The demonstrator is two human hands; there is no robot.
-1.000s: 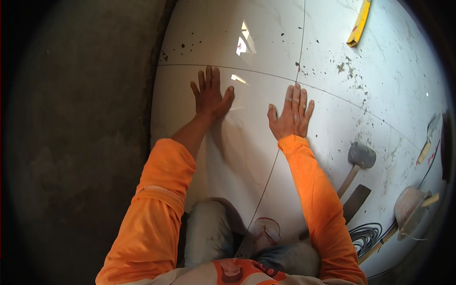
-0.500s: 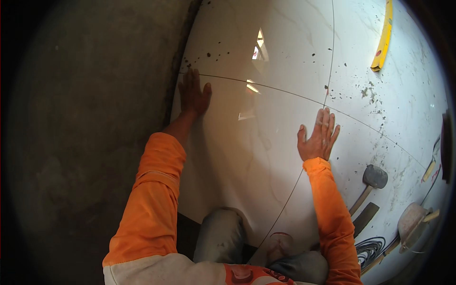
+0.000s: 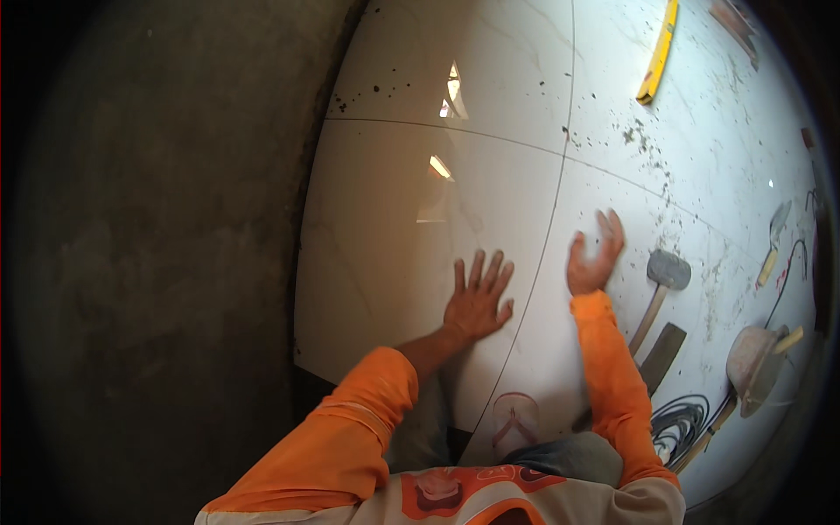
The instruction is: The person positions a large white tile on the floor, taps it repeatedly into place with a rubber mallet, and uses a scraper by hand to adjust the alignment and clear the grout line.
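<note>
Glossy white marble-look tiles point(image 3: 367, 262) cover the floor, with thin dark joints between them. My left hand point(image 3: 477, 302) lies on the tile before me, fingers spread and empty, left of the lengthwise joint. To the right of that joint my right hand point(image 3: 597, 255) is slightly blurred, its fingers apart and a little curled, holding nothing. It seems raised off the tile, though the gap is hard to judge. Nearest to it is a rubber mallet point(image 3: 669, 269) with a wooden handle, lying on the tiles. Beside the mallet handle lies a flat dark board point(image 3: 663, 357).
A yellow spirit level point(image 3: 658, 57) lies at the far right. A trowel point(image 3: 773, 245), a bowl-like container point(image 3: 754, 367) and coiled dark cable point(image 3: 682, 424) are along the right. Dark crumbs dot the tiles. A bare dark wall or floor surface point(image 3: 157, 245) borders the left. My sandalled foot point(image 3: 514, 420) is below.
My left hand has come back from the far left joint toward the middle. My right hand has left the joint crossing, its fingers curling. The view has shifted slightly right.
</note>
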